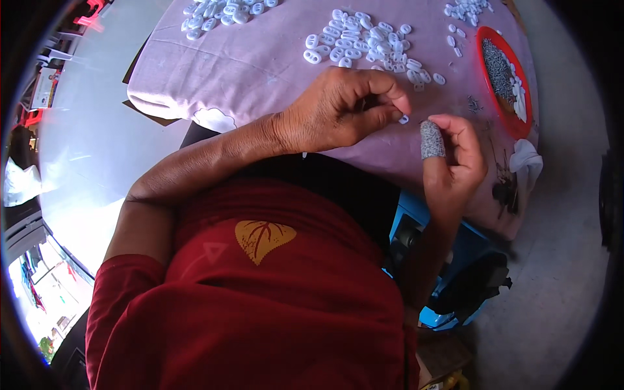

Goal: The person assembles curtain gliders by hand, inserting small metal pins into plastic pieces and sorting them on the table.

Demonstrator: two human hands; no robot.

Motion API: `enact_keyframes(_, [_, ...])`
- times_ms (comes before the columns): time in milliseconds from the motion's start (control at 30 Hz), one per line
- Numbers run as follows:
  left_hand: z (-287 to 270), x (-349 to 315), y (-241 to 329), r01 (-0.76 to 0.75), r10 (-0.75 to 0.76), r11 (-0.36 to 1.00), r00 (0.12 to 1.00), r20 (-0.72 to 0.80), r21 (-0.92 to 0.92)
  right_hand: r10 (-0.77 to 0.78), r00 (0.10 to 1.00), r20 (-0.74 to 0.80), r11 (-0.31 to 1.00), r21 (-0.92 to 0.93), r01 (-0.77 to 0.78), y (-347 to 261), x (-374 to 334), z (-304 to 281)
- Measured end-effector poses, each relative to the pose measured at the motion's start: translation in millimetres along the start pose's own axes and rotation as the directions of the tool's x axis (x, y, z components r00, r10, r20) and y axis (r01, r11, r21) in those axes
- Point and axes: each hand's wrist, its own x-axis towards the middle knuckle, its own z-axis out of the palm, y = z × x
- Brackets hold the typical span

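My left hand (341, 107) is closed in a pinch over the near edge of the table. A small white plastic piece (403, 119) shows between its thumb and forefinger tips. To its right, my right hand (458, 153) has thumb and forefinger pressed together; anything between them is too small to make out. A grey speckled finger cover (432, 140) wraps the right thumb. The two hands are close but apart. Beyond them lies a heap of white oval pieces (354, 42), several showing two holes.
A red tray (481, 55) at the right holds grey screw-like bits (497, 71) and white pieces. Loose metal bits (474, 104) lie beside it. More white heaps sit at the far left and far right. A white cloth (525, 159) hangs at the right edge, above a blue object (442, 318).
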Motion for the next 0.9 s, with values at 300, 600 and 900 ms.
enact_keyframes(300, [-8, 1, 4, 0.214, -0.169, 0.939, 0.969, 0.18, -0.269, -0.011, 0.998, 0.054, 0.97, 0.244, -0.003, -8, -3, 12])
enact_keyframes(600, [-9, 2, 0, 0.342, -0.285, 0.824, 0.939, 0.191, -0.452, 0.022, 0.991, 0.133, 0.953, 0.296, -0.061, -6, -7, 12])
enact_keyframes(900, [-13, 2, -1, 0.326, -0.235, 0.805, 0.942, 0.238, -0.496, 0.044, 0.995, 0.093, 0.912, 0.402, -0.078, -16, -5, 18])
